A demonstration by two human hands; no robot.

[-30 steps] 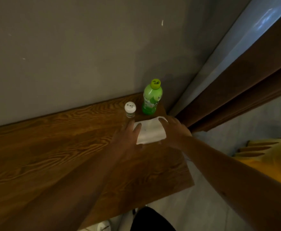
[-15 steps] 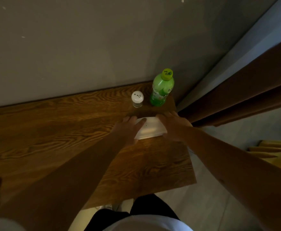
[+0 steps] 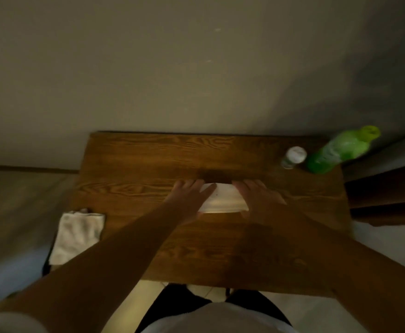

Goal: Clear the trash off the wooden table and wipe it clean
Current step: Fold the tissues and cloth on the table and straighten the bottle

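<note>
Since the earlier frame my view has swung left, so the whole wooden counter (image 3: 134, 164) shows, and the white wipe (image 3: 223, 198) under my hands now lies near the counter's middle instead of close beside the bottle. My left hand (image 3: 189, 198) lies flat on the wipe's left end, fingers (image 3: 184, 185) spread and pointing toward the wall. My right hand (image 3: 259, 198) presses flat on the right end, fingers held loosely together. Neither hand pinches the wipe; both rest on top of it.

A folded white cloth (image 3: 76, 236) hangs over the counter's left edge, at the lower left of the frame, well apart from my hands. A small shaker (image 3: 294, 156) with a white cap and a green bottle (image 3: 338, 151) stand at the counter's far right corner, just beside each other, near the wall. The wood to the left of my hands and along the far edge lies bare, as does the strip along the near edge.
</note>
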